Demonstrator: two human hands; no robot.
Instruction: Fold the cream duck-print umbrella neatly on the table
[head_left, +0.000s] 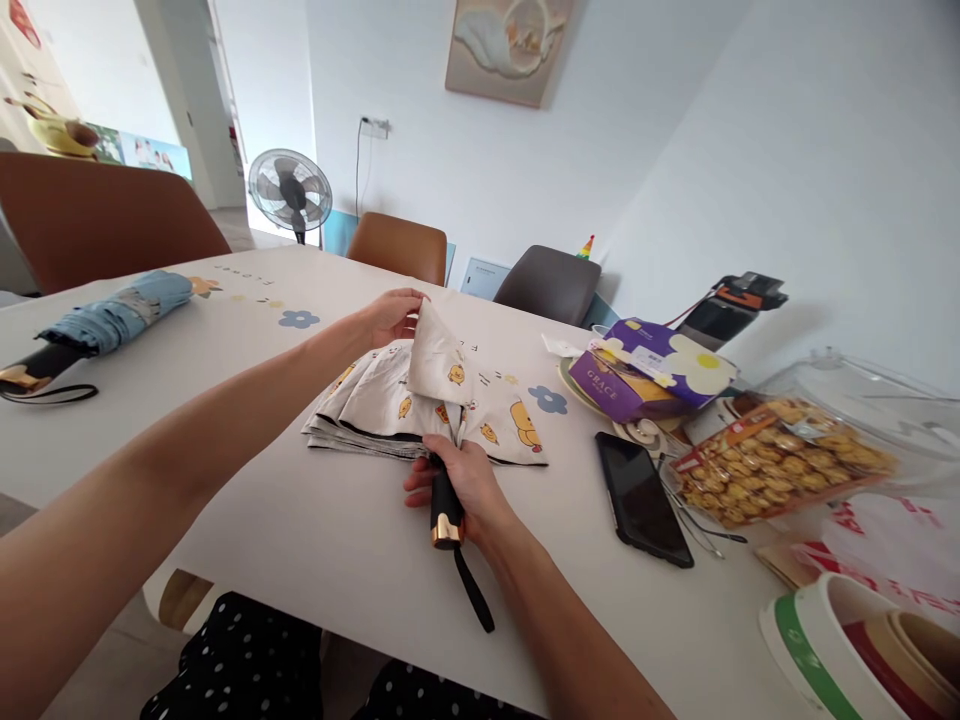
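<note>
A cream umbrella [375, 405] printed with yellow cartoon figures lies collapsed on the white table, its canopy loose in flat folds to both sides. My right hand [469, 480] is closed round the top of its black handle, which has a gold band and a black wrist strap [474, 590]. Farther up, my left hand [395, 315] pinches the edge of one canopy panel [437, 360] and holds it raised above the other folds. The umbrella's shaft is hidden by the fabric.
At the left lies a folded blue umbrella [124, 315]. On the right are a black phone [645, 500], cables, a purple box [630, 380], a clear tub of cookies [787, 455], a dark bottle [731, 315] and a white-and-green roll [806, 640]. Chairs stand beyond the table [300, 530].
</note>
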